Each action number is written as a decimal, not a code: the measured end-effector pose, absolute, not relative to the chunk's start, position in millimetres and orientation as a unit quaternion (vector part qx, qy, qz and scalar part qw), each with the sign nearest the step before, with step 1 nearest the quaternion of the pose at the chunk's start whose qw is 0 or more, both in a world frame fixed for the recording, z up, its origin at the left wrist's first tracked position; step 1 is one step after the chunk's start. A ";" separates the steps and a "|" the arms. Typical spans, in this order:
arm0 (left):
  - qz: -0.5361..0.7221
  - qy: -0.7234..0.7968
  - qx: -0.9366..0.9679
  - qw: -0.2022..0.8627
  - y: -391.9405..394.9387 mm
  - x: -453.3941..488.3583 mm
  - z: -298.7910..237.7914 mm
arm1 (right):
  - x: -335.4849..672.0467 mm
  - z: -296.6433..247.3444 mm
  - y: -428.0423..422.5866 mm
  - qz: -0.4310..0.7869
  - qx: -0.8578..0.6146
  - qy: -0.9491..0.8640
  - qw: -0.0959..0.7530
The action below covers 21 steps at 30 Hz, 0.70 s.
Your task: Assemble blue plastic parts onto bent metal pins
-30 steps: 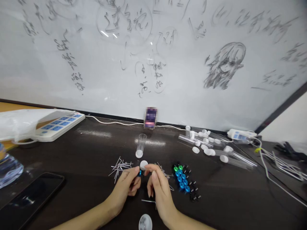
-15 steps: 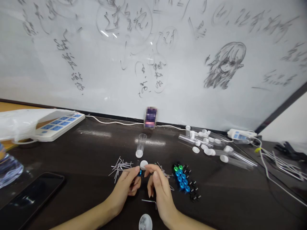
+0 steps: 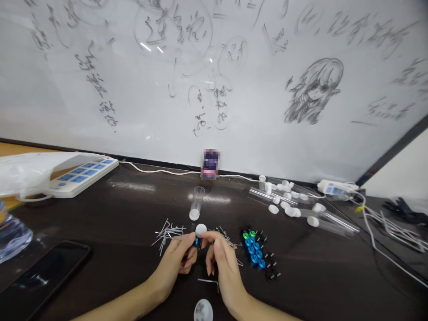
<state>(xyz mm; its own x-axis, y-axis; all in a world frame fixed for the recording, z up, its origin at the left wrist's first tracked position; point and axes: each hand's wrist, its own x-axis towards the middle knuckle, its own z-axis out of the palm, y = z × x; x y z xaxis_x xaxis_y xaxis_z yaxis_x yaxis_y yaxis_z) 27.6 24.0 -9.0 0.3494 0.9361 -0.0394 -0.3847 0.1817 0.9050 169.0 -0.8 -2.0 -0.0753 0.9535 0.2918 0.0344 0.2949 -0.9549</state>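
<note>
Near the middle of the table, my left hand (image 3: 179, 257) is closed, pinching a small blue and black part (image 3: 196, 241) between thumb and fingers. My right hand (image 3: 224, 267) is curled beside it, its forefinger tip at the part's right side; whether it grips anything is hidden. A white round cap (image 3: 201, 229) shows just beyond my fingertips. Under my hands lies a single L-shaped hex key (image 3: 209, 281). To the left is a heap of hex keys (image 3: 169, 232); more thin metal keys (image 3: 227, 238) lie partly behind my right hand.
Blue and green wheel-like parts (image 3: 254, 252) with black screws (image 3: 272, 269) lie to the right. A clear tube (image 3: 198, 198) is ahead, more capped tubes (image 3: 290, 198) far right. A white-lidded container (image 3: 203, 310) is in front, a phone (image 3: 43, 281) and power strip (image 3: 82, 176) left.
</note>
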 end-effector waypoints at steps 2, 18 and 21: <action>0.474 0.322 0.426 0.700 23.9 27.5 -9.6 | 169.2 -2.1 -0.9 0.425 -0.410 -0.599 0.541; 0.473 0.324 0.420 0.704 25.2 28.0 -9.4 | 169.5 0.3 0.2 0.409 -0.424 -0.604 0.537; 0.470 0.321 0.421 0.707 25.0 27.9 -8.7 | 169.6 1.7 -0.2 0.406 -0.428 -0.603 0.537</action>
